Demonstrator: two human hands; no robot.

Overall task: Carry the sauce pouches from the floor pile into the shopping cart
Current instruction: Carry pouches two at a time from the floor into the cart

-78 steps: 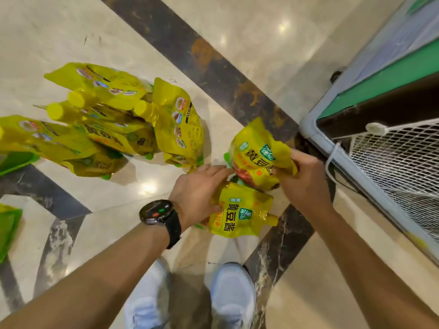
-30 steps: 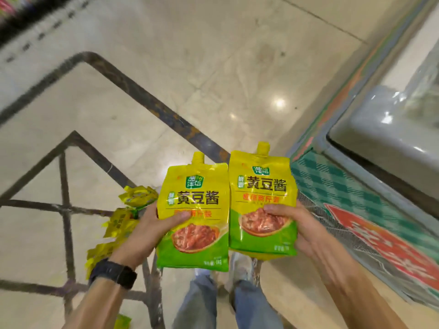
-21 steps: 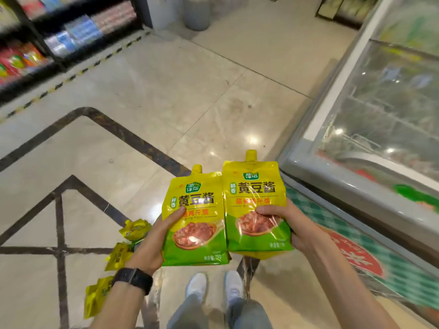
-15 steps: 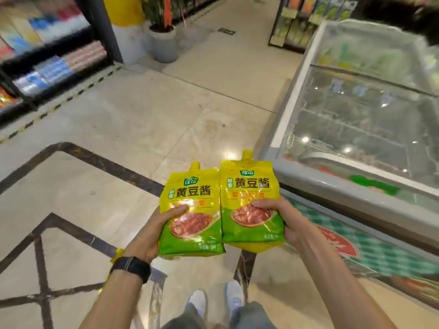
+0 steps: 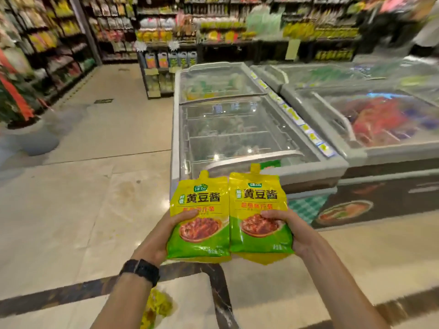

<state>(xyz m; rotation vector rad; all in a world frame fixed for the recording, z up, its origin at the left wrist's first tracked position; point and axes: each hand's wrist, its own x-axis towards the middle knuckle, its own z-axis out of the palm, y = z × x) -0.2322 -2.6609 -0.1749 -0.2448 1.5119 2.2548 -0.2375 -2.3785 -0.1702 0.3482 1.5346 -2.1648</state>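
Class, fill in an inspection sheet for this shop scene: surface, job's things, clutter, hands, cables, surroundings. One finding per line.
Surface: glossy beige tiled floor with a dark inlaid band crossing the near edge.
Job's things: left pouch and right pouch, yellow and green, held upright side by side, spouts up; more yellow showing behind each lower edge may be further pouches, cannot tell. Floor pile partly visible below the left forearm. Shopping cart: nothing seen.
Clutter: nothing seen apart from the pile.
Hands: left hand grips the left pouch; right hand grips the right pouch; black watch on the left wrist.
Cables: nothing seen.
Surroundings: glass-topped chest freezers ahead and right; stocked shelves behind, blurred.
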